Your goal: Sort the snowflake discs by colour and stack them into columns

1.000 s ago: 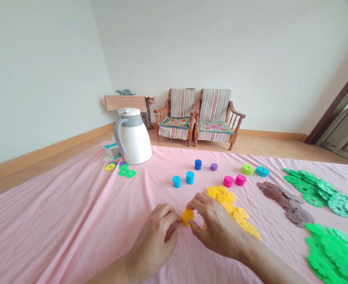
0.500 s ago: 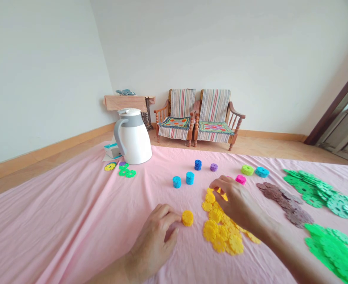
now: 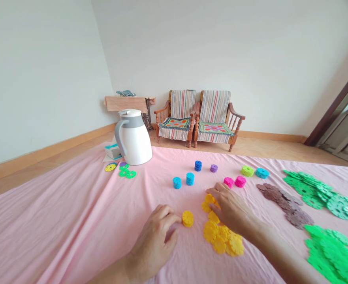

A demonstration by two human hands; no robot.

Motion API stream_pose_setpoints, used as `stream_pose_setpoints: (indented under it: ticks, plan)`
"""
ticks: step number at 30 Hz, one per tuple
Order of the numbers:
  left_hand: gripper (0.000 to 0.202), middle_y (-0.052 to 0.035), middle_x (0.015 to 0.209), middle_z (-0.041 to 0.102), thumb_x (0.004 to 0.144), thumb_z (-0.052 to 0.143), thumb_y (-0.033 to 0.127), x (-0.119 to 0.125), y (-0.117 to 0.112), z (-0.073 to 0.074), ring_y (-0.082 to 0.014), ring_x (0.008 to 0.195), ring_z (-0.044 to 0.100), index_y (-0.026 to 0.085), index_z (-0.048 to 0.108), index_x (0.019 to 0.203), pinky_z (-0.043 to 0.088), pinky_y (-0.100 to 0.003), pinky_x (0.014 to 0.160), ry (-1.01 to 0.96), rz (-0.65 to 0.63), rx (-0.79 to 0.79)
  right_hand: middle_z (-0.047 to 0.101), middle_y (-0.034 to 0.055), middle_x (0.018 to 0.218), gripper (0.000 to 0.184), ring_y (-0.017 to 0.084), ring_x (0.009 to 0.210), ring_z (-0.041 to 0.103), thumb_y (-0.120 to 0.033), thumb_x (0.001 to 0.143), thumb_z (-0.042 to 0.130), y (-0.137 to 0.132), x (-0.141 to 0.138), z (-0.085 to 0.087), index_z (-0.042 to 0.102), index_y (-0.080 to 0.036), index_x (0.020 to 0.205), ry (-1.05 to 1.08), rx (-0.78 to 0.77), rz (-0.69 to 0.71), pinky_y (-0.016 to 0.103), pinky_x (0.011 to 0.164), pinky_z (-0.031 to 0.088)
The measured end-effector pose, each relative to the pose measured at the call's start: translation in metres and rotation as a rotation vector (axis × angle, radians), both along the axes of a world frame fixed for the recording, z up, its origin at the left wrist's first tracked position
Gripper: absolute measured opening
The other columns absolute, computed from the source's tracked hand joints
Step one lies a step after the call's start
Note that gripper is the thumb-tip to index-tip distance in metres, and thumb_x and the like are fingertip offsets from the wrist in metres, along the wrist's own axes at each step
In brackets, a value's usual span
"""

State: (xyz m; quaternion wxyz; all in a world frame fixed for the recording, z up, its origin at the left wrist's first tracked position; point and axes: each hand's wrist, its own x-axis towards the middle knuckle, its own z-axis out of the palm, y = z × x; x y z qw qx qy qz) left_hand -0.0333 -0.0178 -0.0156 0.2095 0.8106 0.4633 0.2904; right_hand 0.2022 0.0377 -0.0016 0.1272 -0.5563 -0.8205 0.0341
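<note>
My left hand (image 3: 157, 236) rests on the pink cloth with fingers loosely bent and thumb apart. Its index fingertip reaches the left side of a short stack of yellow flower-shaped discs (image 3: 187, 219). My right hand (image 3: 231, 207) is over the far end of a loose heap of yellow flower discs (image 3: 221, 236), palm down and covering part of it. Its index finger and thumb stand apart, touching discs at the heap's upper left; no disc appears lifted. Two pink stacks of discs (image 3: 240, 181) stand just beyond this hand.
Beyond are blue stacks (image 3: 190, 179), a purple stack (image 3: 213, 168) and a lime stack (image 3: 247, 170). Brown discs (image 3: 283, 203) and green discs (image 3: 333, 248) lie to the right. A white jug (image 3: 136, 142) stands far left near loose discs (image 3: 128, 172); two chairs (image 3: 215, 118) are behind.
My right hand has shifted slightly left and nearer, lower onto the yellow heap, revealing a second pink stack. My left hand and the yellow stack are nearly unchanged.
</note>
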Motion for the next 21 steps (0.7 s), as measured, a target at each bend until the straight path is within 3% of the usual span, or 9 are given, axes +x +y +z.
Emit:
stream_pose_setpoints:
  ticks: [6,12,21]
  plan:
    - [0.034,-0.0037,0.093,0.057,0.077,0.048,0.001,0.001,0.001,0.001,-0.0185,0.093,0.054,0.023,0.063,0.098,0.045,-0.032,0.085,0.004,0.003,-0.003,0.058,0.01,0.09,0.027,0.023,0.085,0.055,-0.012,0.081,0.048,0.001,0.0,-0.003,0.064,-0.018,0.101,-0.048,0.028,0.046,0.033,0.07,0.042]
    - [0.034,-0.0039,0.093,0.056,0.076,0.048,0.0,0.001,0.001,0.003,-0.0183,0.094,0.053,0.022,0.063,0.097,0.044,-0.033,0.086,0.016,0.006,-0.009,0.058,0.0106,0.087,0.015,0.024,0.081,0.054,-0.014,0.08,0.049,-0.008,-0.005,0.012,0.063,-0.014,0.086,-0.161,0.116,0.094,0.037,0.071,0.041]
    - [0.036,-0.0022,0.093,0.057,0.076,0.047,-0.001,0.002,-0.001,0.007,-0.0173,0.094,0.053,0.023,0.063,0.098,0.044,-0.031,0.086,-0.012,-0.025,-0.015,0.056,0.006,0.088,0.014,0.019,0.082,0.052,-0.017,0.083,0.05,-0.03,-0.035,0.024,0.061,-0.018,0.092,0.195,0.017,0.22,0.032,0.072,0.042]
